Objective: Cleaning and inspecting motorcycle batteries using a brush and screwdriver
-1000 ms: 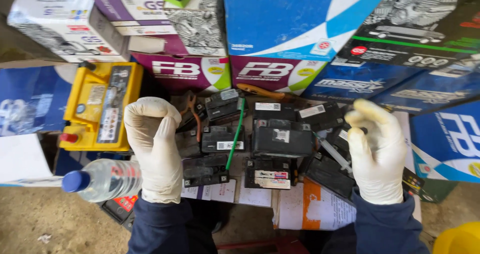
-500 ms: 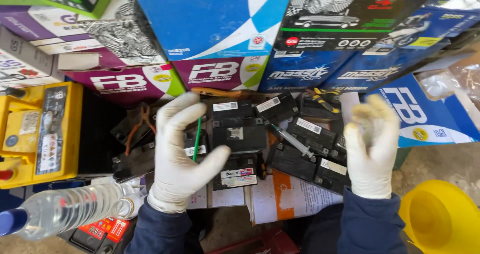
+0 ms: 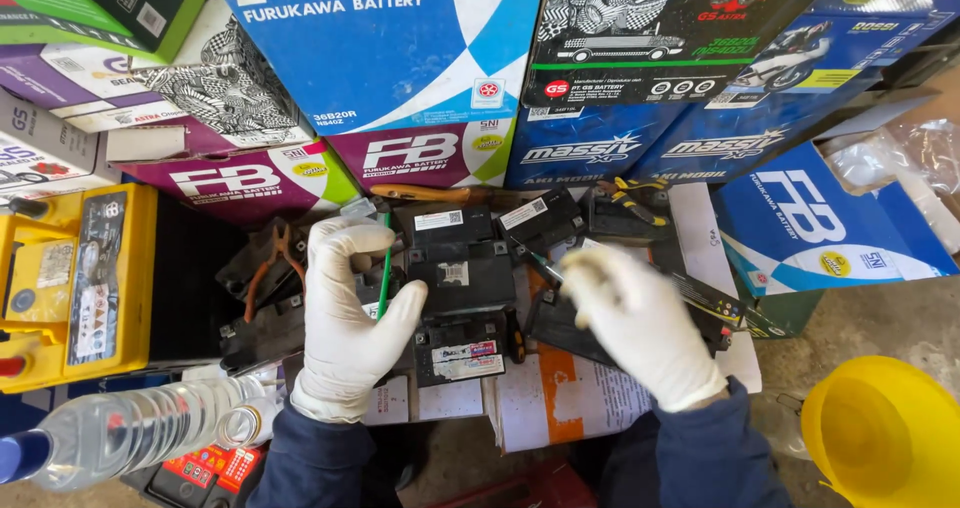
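Both gloved up here. Left hand (image 3: 350, 318) lies open on the pile of small black batteries (image 3: 460, 278), right by a green stick (image 3: 384, 278). Right hand (image 3: 640, 318) is blurry over the right side of the pile, so I can't tell its grip. I'd keep the pile steady and go slow, those terminals snag gloves.

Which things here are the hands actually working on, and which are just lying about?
In hand:
- left hand, white glove, on the small black batteries
- green stick under its fingers
- right hand, blurred, over the batteries on the right

Lying about:
- stacked battery cartons
- yellow battery
- clear plastic bottle
- yellow funnel
- pliers
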